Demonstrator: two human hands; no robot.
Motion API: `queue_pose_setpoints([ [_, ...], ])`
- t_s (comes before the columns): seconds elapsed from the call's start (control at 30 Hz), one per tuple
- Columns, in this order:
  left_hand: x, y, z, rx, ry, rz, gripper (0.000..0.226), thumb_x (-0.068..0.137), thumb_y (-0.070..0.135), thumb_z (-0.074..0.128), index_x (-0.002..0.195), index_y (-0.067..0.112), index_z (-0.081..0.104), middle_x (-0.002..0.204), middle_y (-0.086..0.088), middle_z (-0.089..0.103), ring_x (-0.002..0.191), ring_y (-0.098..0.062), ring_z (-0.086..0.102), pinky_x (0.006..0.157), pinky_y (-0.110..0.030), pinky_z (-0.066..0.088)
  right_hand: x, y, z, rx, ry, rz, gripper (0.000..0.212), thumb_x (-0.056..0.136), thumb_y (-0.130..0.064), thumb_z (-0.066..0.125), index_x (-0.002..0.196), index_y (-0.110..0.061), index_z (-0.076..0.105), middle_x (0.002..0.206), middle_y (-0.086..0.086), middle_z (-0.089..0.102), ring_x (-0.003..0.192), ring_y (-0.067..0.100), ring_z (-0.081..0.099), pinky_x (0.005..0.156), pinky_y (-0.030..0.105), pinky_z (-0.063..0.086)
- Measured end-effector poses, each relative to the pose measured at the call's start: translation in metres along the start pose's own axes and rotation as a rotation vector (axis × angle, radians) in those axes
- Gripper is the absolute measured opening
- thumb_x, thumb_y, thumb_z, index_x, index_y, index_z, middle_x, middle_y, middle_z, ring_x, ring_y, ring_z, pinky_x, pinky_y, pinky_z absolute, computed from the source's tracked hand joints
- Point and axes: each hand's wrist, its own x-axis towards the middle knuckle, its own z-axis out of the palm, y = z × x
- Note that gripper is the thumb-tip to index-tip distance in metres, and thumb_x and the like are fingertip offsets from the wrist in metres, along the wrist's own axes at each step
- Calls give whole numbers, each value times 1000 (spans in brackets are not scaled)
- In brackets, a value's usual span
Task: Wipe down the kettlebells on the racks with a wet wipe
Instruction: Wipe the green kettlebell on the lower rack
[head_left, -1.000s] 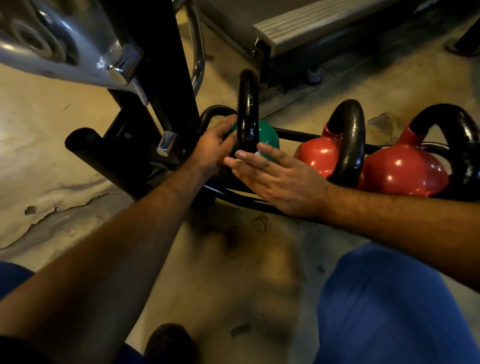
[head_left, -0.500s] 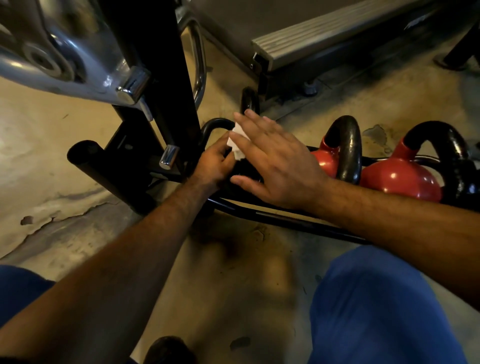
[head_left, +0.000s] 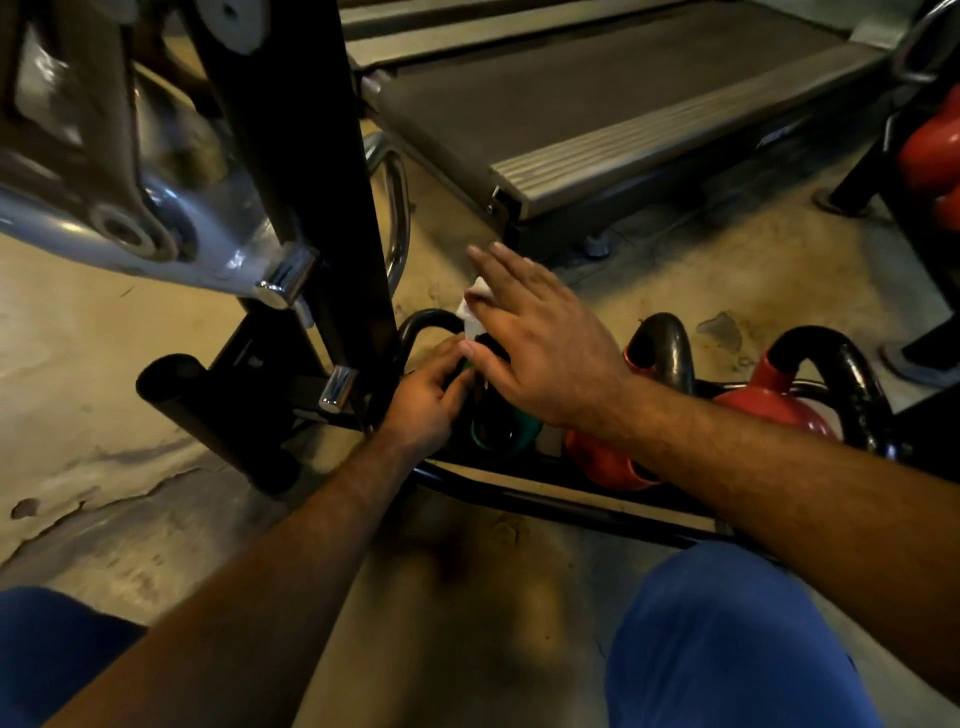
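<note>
A green kettlebell with a black handle sits at the left end of a low black floor rack. My left hand grips the kettlebell's left side. My right hand lies flat over the top of its handle, fingers spread, pressing a white wet wipe that peeks out under the fingers. The handle is mostly hidden by that hand. Two red kettlebells with black handles stand to the right on the same rack.
A black machine post with chrome parts stands close on the left. A treadmill deck lies behind the rack. More red weights sit on a rack at far right. My blue-clad knees are at the bottom.
My right hand with the wipe has slid up from the green kettlebell's body onto the top of its handle. The left hand has stayed on the kettlebell's left side. The view has shifted back.
</note>
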Motion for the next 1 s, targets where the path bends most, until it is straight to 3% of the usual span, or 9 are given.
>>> queue_pose_setpoints([
  [0.13, 2, -1, -1, -11, -4, 2, 64, 91, 52, 45, 135, 8, 59, 135, -9, 61, 132, -22, 53, 111, -51, 42, 1, 1, 4, 148, -21, 12, 69, 100, -53, 28, 144, -6, 52, 155, 12, 44, 146, 24, 38, 117, 39, 34],
  [0.23, 7, -9, -5, -33, -34, 6, 58, 92, 54, 48, 132, 13, 60, 137, -10, 59, 135, -26, 50, 112, -54, 40, -2, 7, 9, 324, -70, 64, 69, 101, -54, 34, 155, -11, 36, 164, 6, 28, 153, 16, 21, 122, 35, 26],
  [0.37, 18, -41, -12, -46, -193, -85, 62, 93, 58, 56, 142, 20, 52, 146, -9, 52, 138, -29, 47, 112, -59, 37, -14, -18, 29, 482, 37, 205, 76, 100, -57, 42, 159, -13, 24, 169, 2, 11, 155, 11, 3, 122, 30, 14],
  [0.43, 15, -6, -17, -146, -229, -178, 44, 96, 37, 58, 136, 19, 57, 132, -5, 63, 126, -22, 58, 104, -43, 49, -12, -40, 34, 583, 112, 329, 78, 98, -61, 36, 158, -14, 24, 169, 0, 8, 155, 11, -1, 121, 31, 13],
  [0.5, 19, 11, -18, -184, -267, -236, 21, 101, 16, 53, 121, 14, 62, 105, 1, 69, 97, -9, 68, 80, -19, 55, -8, -54, 35, 660, 145, 421, 81, 95, -65, 28, 159, -15, 23, 170, -1, 4, 155, 10, -4, 120, 33, 14],
  [0.6, 23, 14, -16, -191, -292, -278, 18, 103, 14, 48, 109, 16, 65, 87, 1, 72, 75, -1, 70, 62, -15, 54, -9, -51, 35, 641, 141, 401, 81, 95, -66, 25, 158, -15, 24, 170, 1, 4, 155, 12, -2, 121, 36, 16],
  [0.77, 23, 16, -21, -228, -282, -289, 21, 100, 17, 56, 117, 20, 69, 109, -5, 75, 104, -21, 71, 93, -43, 57, -3, -16, 40, 615, 136, 348, 85, 93, -70, 28, 159, -16, 24, 170, 1, 6, 155, 12, 4, 120, 36, 17],
  [0.9, 25, 17, -19, -244, -275, -320, 26, 97, 15, 58, 110, 35, 68, 106, 3, 77, 97, -15, 73, 84, -29, 59, 7, -3, 51, 883, 178, 453, 81, 93, -68, 36, 159, -23, 21, 169, -7, 8, 154, 8, 12, 121, 43, 25],
  [1.0, 23, 18, -19, -227, -266, -340, 25, 96, 12, 59, 111, 30, 68, 101, 1, 77, 93, -18, 74, 79, -29, 60, 13, -4, 49, 1109, 169, 619, 79, 93, -68, 35, 159, -27, 21, 168, -7, 14, 153, 10, 17, 123, 47, 25],
])
